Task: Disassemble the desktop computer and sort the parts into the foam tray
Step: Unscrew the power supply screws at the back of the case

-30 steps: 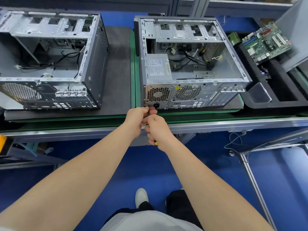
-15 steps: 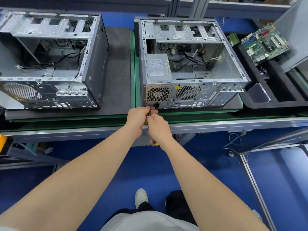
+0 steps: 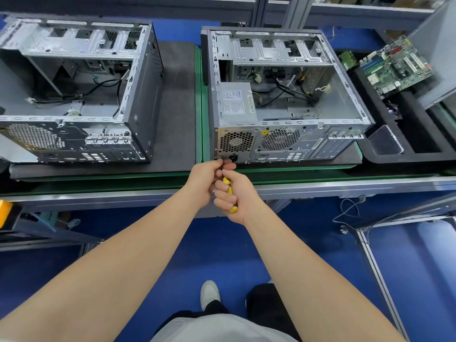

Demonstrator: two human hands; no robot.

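Green bench (image 3: 296, 174) holds the boxy grey metal computer case (image 3: 283, 144) with holey grilles, left of the black foam tray (image 3: 419, 155), and at its near bottom edge the left hand (image 3: 204, 180) pinches the front of the yellow screwdriver (image 3: 226, 181) while the right hand (image 3: 238, 195) grips its handle, more yellow showing than before

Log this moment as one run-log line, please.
right hand: grips yellow screwdriver | left hand: holds its shaft | target: power supply rear

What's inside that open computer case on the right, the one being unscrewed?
A grey power supply sits in the near left corner, loose black cables lie beside it, and a drive cage spans the far end. What lies under the power supply is hidden.
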